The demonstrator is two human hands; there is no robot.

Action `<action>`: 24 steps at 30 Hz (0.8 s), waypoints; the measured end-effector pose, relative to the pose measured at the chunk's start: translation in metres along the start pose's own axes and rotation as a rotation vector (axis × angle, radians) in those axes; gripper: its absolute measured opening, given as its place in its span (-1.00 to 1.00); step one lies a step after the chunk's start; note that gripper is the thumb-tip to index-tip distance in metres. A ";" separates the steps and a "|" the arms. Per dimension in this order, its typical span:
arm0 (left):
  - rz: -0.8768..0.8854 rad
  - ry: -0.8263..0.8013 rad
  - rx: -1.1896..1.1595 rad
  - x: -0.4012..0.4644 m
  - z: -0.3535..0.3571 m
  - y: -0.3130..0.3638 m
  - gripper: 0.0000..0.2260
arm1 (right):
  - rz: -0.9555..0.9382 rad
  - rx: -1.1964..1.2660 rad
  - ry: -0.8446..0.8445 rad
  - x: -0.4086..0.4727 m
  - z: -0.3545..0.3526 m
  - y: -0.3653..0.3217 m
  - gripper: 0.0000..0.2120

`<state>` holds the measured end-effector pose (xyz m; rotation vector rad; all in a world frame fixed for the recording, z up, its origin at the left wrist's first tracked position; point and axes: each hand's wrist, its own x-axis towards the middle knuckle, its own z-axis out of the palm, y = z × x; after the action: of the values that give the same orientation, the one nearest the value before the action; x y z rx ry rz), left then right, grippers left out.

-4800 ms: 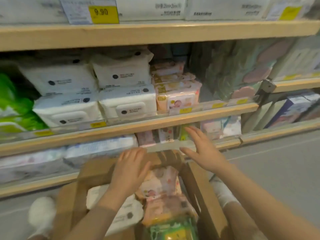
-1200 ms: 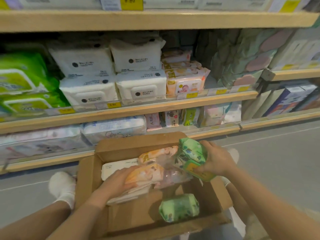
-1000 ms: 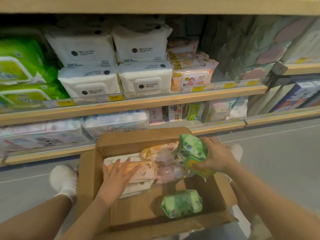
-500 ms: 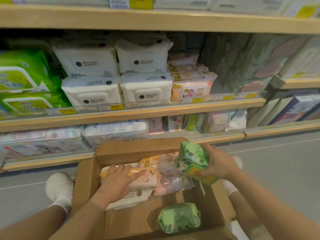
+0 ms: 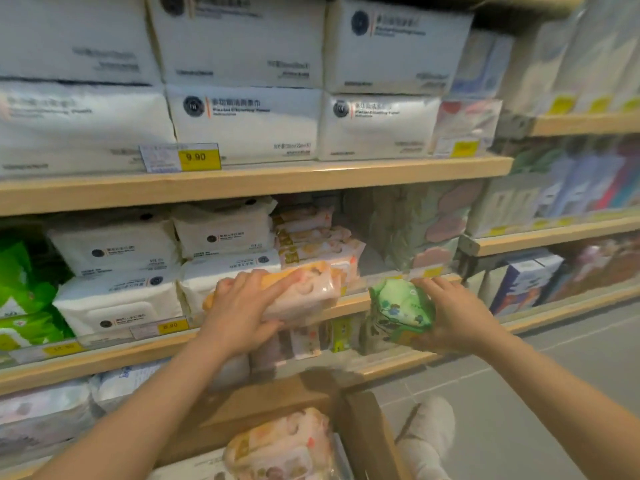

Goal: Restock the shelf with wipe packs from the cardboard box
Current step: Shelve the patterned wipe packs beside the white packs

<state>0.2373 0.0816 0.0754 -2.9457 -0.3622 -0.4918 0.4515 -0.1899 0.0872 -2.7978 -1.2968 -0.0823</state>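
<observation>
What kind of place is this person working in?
Most likely a shop aisle: wooden shelves stacked with packaged wipes, yellow price tags along the edges, and a cardboard box of stock on the floor.

Orange-pink wipe pack (image 5: 304,294): soft plastic, lying flat, raised to middle shelf (image 5: 349,303) edge, in front of a stack of matching packs (image 5: 311,237).
Green wipe pack (image 5: 401,311): small, tilted, just right of it, at shelf-front level.
Cardboard box (image 5: 367,434): open, below, with another orange-pink pack (image 5: 280,445) inside.
</observation>
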 end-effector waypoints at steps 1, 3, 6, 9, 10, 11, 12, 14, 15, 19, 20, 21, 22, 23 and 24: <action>0.022 0.025 0.024 0.019 -0.006 0.002 -0.21 | -0.001 0.000 0.024 0.006 -0.003 0.006 0.00; 0.049 0.058 0.077 0.058 -0.017 0.006 -0.25 | -0.003 0.014 0.060 0.021 -0.007 0.016 0.00; 0.064 0.043 0.164 0.107 -0.026 0.012 -0.28 | -0.011 0.025 0.115 0.043 -0.010 0.025 -0.02; 0.008 -0.037 0.093 0.148 -0.023 0.013 -0.34 | -0.007 0.065 0.135 0.060 -0.007 0.030 -0.04; -0.033 -0.100 0.026 0.160 -0.019 0.013 -0.42 | -0.005 0.080 0.141 0.064 -0.004 0.033 -0.05; -0.083 -0.182 -0.043 0.170 -0.014 0.014 -0.53 | -0.004 0.088 0.146 0.067 0.000 0.035 -0.06; -0.146 -0.280 -0.099 0.179 -0.008 0.016 -0.63 | -0.003 0.091 0.145 0.070 0.005 0.037 -0.07; -0.280 -0.436 -0.182 0.190 0.009 0.020 -0.67 | 0.014 0.097 0.124 0.073 0.016 0.042 -0.08; -0.306 -0.453 -0.180 0.191 0.017 0.022 -0.67 | 0.027 0.104 0.111 0.074 0.022 0.044 -0.07; -0.176 -0.216 0.017 0.188 0.049 0.025 -0.51 | 0.041 0.105 0.076 0.071 0.040 0.051 -0.06; -0.158 -0.167 0.020 0.187 0.054 0.024 -0.44 | 0.045 0.098 0.068 0.070 0.044 0.052 -0.07; -0.146 -0.125 0.027 0.188 0.056 0.022 -0.39 | 0.046 0.094 0.064 0.070 0.047 0.052 -0.08; -0.125 -0.075 0.074 0.189 0.057 0.021 -0.33 | 0.044 0.094 0.060 0.070 0.050 0.051 -0.09; -0.102 -0.017 0.157 0.191 0.057 0.020 -0.28 | 0.039 0.094 0.060 0.071 0.053 0.051 -0.09; -0.073 0.027 0.244 0.192 0.059 0.021 -0.26 | 0.034 0.091 0.063 0.073 0.055 0.050 -0.09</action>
<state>0.4370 0.1127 0.0831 -2.6956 -0.4912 -0.4591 0.5380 -0.1629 0.0363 -2.7163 -1.2075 -0.1061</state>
